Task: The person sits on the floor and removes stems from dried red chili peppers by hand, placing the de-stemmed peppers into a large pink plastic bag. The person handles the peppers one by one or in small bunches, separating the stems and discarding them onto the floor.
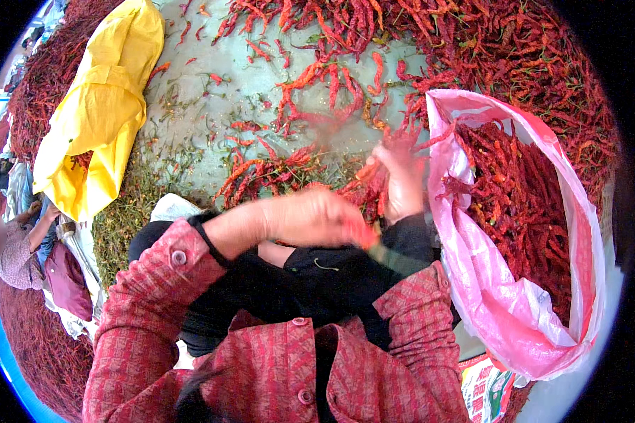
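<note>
My left hand (307,214), blurred by motion, is curled in front of my lap. A red-orange thing (368,235) is at its fingertips, too blurred to name surely. My right hand (402,180) is raised beside the bag, its fingers closed around blurred dried red chillies (410,138). More red chillies (370,193) lie close to its palm side. A pink-and-white woven plastic bag (487,296) stands open at my right, holding many dried chillies (518,211). A small loose stem (326,265) rests on my black trousers.
A pale sheet (201,58) bears scattered chillies and stem debris (132,232). A large chilli heap (508,47) spreads at the back right. A yellow woven sack (103,100) lies at left. Another person (18,254) is beyond it. A printed bag (481,388) lies below the pink one.
</note>
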`<state>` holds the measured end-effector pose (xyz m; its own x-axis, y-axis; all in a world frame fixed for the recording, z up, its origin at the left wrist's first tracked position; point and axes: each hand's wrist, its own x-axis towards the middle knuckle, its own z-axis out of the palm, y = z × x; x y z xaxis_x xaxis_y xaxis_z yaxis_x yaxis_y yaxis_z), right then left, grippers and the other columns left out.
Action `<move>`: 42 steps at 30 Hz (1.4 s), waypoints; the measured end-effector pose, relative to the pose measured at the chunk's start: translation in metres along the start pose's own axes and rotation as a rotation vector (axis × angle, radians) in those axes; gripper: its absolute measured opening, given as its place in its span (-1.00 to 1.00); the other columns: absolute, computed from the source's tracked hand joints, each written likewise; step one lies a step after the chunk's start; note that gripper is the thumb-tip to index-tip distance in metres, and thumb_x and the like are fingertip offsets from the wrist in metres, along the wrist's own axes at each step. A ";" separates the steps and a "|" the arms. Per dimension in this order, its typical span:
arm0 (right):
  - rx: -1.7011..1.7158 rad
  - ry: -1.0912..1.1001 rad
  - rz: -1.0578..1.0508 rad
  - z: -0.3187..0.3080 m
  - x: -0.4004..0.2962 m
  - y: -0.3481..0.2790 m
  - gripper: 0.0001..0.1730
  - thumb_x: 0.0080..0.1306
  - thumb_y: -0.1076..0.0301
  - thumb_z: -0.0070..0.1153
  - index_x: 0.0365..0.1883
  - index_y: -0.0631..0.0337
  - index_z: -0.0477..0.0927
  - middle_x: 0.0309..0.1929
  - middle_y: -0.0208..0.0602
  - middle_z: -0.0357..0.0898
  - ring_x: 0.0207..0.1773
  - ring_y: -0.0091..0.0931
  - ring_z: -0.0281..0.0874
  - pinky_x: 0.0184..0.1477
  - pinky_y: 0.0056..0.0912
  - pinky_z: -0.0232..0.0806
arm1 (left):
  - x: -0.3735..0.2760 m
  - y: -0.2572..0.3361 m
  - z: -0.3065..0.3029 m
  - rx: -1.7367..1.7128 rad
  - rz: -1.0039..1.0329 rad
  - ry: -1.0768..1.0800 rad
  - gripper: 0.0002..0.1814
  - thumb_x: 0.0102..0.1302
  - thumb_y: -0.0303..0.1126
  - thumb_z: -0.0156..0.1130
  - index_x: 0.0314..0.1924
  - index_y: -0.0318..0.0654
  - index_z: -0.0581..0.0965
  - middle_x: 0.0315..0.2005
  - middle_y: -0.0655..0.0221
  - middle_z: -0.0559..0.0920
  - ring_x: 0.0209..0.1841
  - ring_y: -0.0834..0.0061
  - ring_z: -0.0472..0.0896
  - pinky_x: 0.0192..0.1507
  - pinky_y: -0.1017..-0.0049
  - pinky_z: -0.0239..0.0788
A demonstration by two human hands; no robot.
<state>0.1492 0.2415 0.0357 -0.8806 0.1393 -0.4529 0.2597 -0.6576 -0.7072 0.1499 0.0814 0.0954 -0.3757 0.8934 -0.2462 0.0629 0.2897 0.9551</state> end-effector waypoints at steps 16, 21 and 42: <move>-0.073 0.055 -0.146 0.008 -0.006 0.007 -0.63 0.01 0.49 0.22 -0.18 0.23 0.44 -0.26 -0.42 0.50 -0.23 -0.61 0.42 -0.10 -0.50 0.24 | 0.004 -0.129 -0.097 0.909 -0.527 0.779 -0.83 0.06 -0.43 -0.01 -0.30 -0.19 0.47 -0.33 0.13 0.52 -0.26 0.13 0.51 -0.28 0.22 0.36; -0.086 -0.048 -0.091 0.012 -0.006 0.005 -0.64 0.00 0.49 0.23 -0.19 0.22 0.45 -0.26 -0.43 0.50 -0.22 -0.60 0.43 -0.11 -0.50 0.25 | -0.017 -0.091 -0.105 0.445 -0.478 0.629 -0.74 0.20 -0.27 0.06 -0.15 -0.20 0.49 -0.64 0.39 0.51 -0.58 0.62 0.46 -0.54 0.55 0.28; -0.084 -0.239 -0.168 0.019 -0.014 0.002 -0.71 0.05 0.56 0.12 -0.22 0.26 0.41 -0.29 -0.42 0.46 -0.22 -0.61 0.42 -0.13 -0.59 0.27 | -0.008 -0.102 -0.082 0.321 -0.570 0.568 -0.85 0.14 -0.39 -0.01 -0.34 -0.29 0.44 -0.58 0.21 0.56 -0.51 0.28 0.56 -0.51 0.31 0.38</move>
<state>0.1542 0.2242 0.0505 -0.9799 0.0560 -0.1917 0.1253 -0.5748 -0.8087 0.0705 0.0160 0.0136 -0.8287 0.3006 -0.4720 -0.0496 0.8007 0.5970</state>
